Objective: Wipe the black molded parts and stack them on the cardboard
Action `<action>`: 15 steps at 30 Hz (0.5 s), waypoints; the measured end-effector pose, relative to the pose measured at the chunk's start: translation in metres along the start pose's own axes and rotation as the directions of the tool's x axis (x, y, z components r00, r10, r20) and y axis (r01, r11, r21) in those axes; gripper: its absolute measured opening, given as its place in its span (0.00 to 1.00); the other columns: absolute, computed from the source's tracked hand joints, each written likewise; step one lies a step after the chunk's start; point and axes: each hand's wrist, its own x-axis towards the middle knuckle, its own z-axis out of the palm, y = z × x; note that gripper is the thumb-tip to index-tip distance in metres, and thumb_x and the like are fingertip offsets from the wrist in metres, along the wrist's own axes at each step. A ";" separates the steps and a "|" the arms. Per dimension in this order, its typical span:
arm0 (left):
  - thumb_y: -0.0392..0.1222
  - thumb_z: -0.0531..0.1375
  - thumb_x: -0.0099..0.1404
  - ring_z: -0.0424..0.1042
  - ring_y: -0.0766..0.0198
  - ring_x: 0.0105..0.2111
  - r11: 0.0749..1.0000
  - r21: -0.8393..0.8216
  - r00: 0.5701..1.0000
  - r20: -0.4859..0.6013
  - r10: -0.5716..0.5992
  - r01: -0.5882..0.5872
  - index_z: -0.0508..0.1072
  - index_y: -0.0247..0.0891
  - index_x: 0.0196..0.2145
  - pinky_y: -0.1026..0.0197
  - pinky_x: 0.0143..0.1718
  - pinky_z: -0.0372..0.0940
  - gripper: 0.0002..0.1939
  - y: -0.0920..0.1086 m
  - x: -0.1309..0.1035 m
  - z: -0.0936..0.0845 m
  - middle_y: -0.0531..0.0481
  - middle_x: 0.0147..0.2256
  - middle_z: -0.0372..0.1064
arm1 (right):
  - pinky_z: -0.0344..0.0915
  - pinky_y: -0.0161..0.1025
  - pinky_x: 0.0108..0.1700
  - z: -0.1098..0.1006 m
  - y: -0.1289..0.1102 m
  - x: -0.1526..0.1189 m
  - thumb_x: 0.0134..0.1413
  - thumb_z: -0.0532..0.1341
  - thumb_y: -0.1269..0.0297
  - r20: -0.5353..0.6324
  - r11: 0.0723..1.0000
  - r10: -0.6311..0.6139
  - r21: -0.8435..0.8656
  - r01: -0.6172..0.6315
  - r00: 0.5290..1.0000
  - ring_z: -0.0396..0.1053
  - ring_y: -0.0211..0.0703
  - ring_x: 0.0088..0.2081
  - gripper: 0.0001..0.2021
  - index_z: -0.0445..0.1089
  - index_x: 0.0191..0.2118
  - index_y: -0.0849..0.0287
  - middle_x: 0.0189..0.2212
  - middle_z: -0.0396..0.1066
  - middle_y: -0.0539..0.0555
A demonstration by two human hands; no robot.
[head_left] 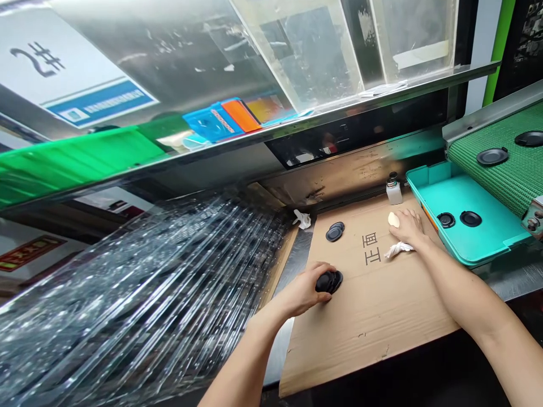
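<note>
My left hand (306, 289) curls its thumb and fingers around a small pile of round black plastic lids (330, 281) on the cardboard sheet (360, 316). Farther back on the cardboard, other black lids (335, 231) lie overlapped. At the right side, my right hand (408, 225) is closed around a small cream-coloured wad (393, 219); its exact kind is unclear. A crumpled white cloth (397, 250) lies just below that hand. Behind it stands a small white bottle (393, 191) with a metallic and dark top.
A teal tray (487, 237) holding two black lids (470, 219) sits at the right, beside a green conveyor belt (504, 147) carrying more lids. Clear plastic strips (203, 282) hang at the left. Another crumpled white cloth (302, 219) lies by the cardboard's far corner. A metal ledge (322, 118) runs above.
</note>
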 end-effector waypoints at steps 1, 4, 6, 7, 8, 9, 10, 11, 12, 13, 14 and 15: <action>0.41 0.66 0.49 0.67 0.46 0.63 1.000 -0.007 1.000 0.021 0.015 -0.015 0.76 0.41 0.54 0.47 0.68 0.58 0.31 0.000 0.002 0.001 0.41 0.62 0.68 | 0.59 0.49 0.58 0.000 0.000 0.000 0.61 0.58 0.57 0.000 1.000 0.000 0.001 0.000 1.000 0.64 0.57 0.56 0.17 0.73 0.52 0.58 0.52 0.73 0.62; 0.40 0.66 0.49 0.64 0.45 0.66 0.999 -0.023 0.997 0.065 0.044 -0.042 0.77 0.42 0.56 0.47 0.70 0.55 0.34 0.001 0.009 0.003 0.41 0.64 0.66 | 0.60 0.49 0.57 -0.002 -0.001 -0.002 0.60 0.59 0.56 0.002 1.000 -0.001 0.001 0.001 1.000 0.65 0.57 0.55 0.18 0.73 0.52 0.58 0.52 0.72 0.62; 0.42 0.66 0.49 0.66 0.43 0.65 0.998 -0.016 0.996 0.066 0.055 -0.054 0.79 0.43 0.55 0.46 0.70 0.56 0.32 0.001 0.011 0.004 0.41 0.62 0.69 | 0.60 0.49 0.57 -0.003 -0.002 -0.002 0.60 0.59 0.56 0.010 1.000 0.004 0.003 -0.004 1.000 0.65 0.57 0.55 0.18 0.73 0.52 0.57 0.52 0.72 0.62; 0.43 0.66 0.50 0.67 0.43 0.63 0.998 -0.006 0.997 0.060 0.056 -0.055 0.79 0.43 0.54 0.46 0.69 0.58 0.31 0.001 0.011 0.004 0.40 0.60 0.70 | 0.60 0.49 0.57 -0.003 -0.002 -0.002 0.60 0.59 0.56 0.013 1.000 0.006 0.005 -0.006 1.000 0.65 0.57 0.55 0.18 0.73 0.52 0.57 0.52 0.72 0.62; 0.44 0.66 0.51 0.69 0.43 0.62 0.998 0.007 0.997 0.053 0.054 -0.054 0.79 0.43 0.53 0.46 0.67 0.60 0.29 0.001 0.008 0.004 0.40 0.59 0.72 | 0.60 0.49 0.57 -0.003 -0.002 -0.002 0.61 0.59 0.56 0.018 1.000 0.009 0.007 -0.009 1.000 0.64 0.57 0.56 0.18 0.73 0.52 0.57 0.52 0.72 0.62; 0.45 0.65 0.53 0.70 0.43 0.60 0.999 0.023 0.998 0.047 0.047 -0.048 0.79 0.42 0.53 0.46 0.66 0.62 0.28 0.000 0.005 0.004 0.40 0.57 0.72 | 0.59 0.49 0.57 -0.002 -0.001 -0.001 0.61 0.59 0.56 0.024 1.000 0.011 0.010 -0.012 1.000 0.64 0.57 0.56 0.18 0.72 0.53 0.57 0.53 0.72 0.62; 0.47 0.64 0.55 0.72 0.43 0.59 0.999 0.042 0.999 0.041 0.032 -0.034 0.79 0.41 0.54 0.47 0.65 0.63 0.28 -0.001 0.000 0.004 0.39 0.57 0.73 | 0.59 0.49 0.58 -0.002 -0.001 -0.001 0.61 0.59 0.56 0.029 1.000 0.013 0.014 -0.013 1.000 0.63 0.57 0.57 0.18 0.72 0.53 0.57 0.53 0.72 0.62; 0.48 0.63 0.57 0.72 0.44 0.58 0.998 0.065 0.999 0.036 0.011 -0.013 0.78 0.41 0.54 0.47 0.64 0.64 0.27 -0.003 -0.005 0.005 0.39 0.57 0.73 | 0.59 0.50 0.58 -0.001 -0.001 0.000 0.61 0.59 0.55 0.031 1.000 0.014 0.016 -0.015 0.999 0.63 0.57 0.57 0.19 0.72 0.54 0.57 0.54 0.71 0.62; 0.49 0.62 0.58 0.73 0.44 0.57 0.996 0.089 0.999 0.031 -0.013 0.010 0.78 0.41 0.54 0.47 0.63 0.64 0.27 -0.005 -0.011 0.005 0.38 0.57 0.73 | 0.59 0.50 0.58 -0.001 0.000 0.000 0.61 0.59 0.55 0.031 1.000 0.016 0.017 -0.016 0.999 0.63 0.57 0.57 0.19 0.72 0.54 0.57 0.54 0.71 0.62; 0.50 0.61 0.59 0.73 0.43 0.57 0.993 0.110 0.999 0.026 -0.031 0.028 0.77 0.41 0.55 0.47 0.62 0.65 0.27 -0.007 -0.016 0.007 0.38 0.57 0.73 | 0.59 0.50 0.58 -0.001 0.000 0.000 0.61 0.59 0.55 0.028 1.000 0.016 0.016 -0.017 0.999 0.63 0.57 0.57 0.20 0.72 0.55 0.58 0.54 0.71 0.62; 0.52 0.60 0.60 0.73 0.44 0.57 0.991 0.127 0.999 0.022 -0.041 0.038 0.77 0.41 0.55 0.47 0.62 0.66 0.27 -0.010 -0.020 0.009 0.38 0.57 0.73 | 0.59 0.50 0.58 -0.001 0.000 0.000 0.61 0.59 0.55 0.022 1.000 0.018 0.012 -0.018 1.000 0.63 0.57 0.57 0.20 0.72 0.55 0.58 0.54 0.71 0.62; 0.53 0.60 0.61 0.74 0.44 0.57 0.990 0.136 0.999 0.015 -0.043 0.041 0.77 0.41 0.55 0.47 0.61 0.67 0.26 -0.014 -0.023 0.011 0.39 0.57 0.73 | 0.59 0.50 0.58 -0.001 0.000 -0.001 0.60 0.59 0.55 0.016 1.000 0.015 0.006 -0.015 1.000 0.64 0.57 0.57 0.20 0.72 0.54 0.59 0.53 0.71 0.62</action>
